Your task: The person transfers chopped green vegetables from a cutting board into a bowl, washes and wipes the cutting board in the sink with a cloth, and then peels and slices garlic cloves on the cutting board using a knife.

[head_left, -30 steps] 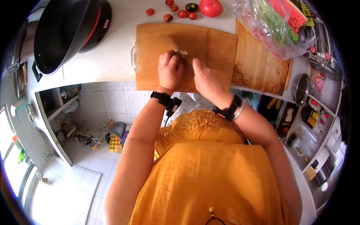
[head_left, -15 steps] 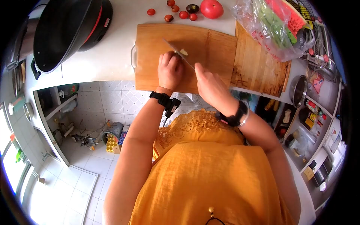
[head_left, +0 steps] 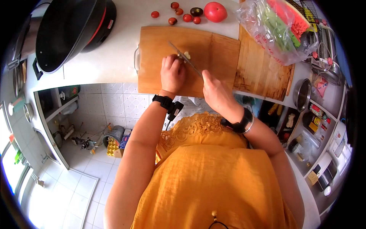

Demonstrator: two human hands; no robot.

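My right hand point(head_left: 218, 92) is wrapped round the handle of a kitchen knife point(head_left: 193, 65), whose blade slants up and left over the wooden cutting board point(head_left: 156, 42). Small pale slices point(head_left: 187, 55) lie against the far side of the blade, perhaps garlic. Just left of the blade, my left hand point(head_left: 172, 75) presses down on the board with curled fingers. Whatever sits under those fingertips is hidden.
Several cherry tomatoes point(head_left: 187, 18), a dark one point(head_left: 196, 12) and a large tomato point(head_left: 215, 12) lie behind the board. A black wok point(head_left: 63, 34) stands left. At right are a stained wooden board point(head_left: 263, 78) and a plastic bag point(head_left: 282, 53) beside cut watermelon point(head_left: 295, 21).
The knife has shifted slightly and more pale pieces show beside its blade. My left hand stays at nearly the same spot on the board. The whole view has moved a little.
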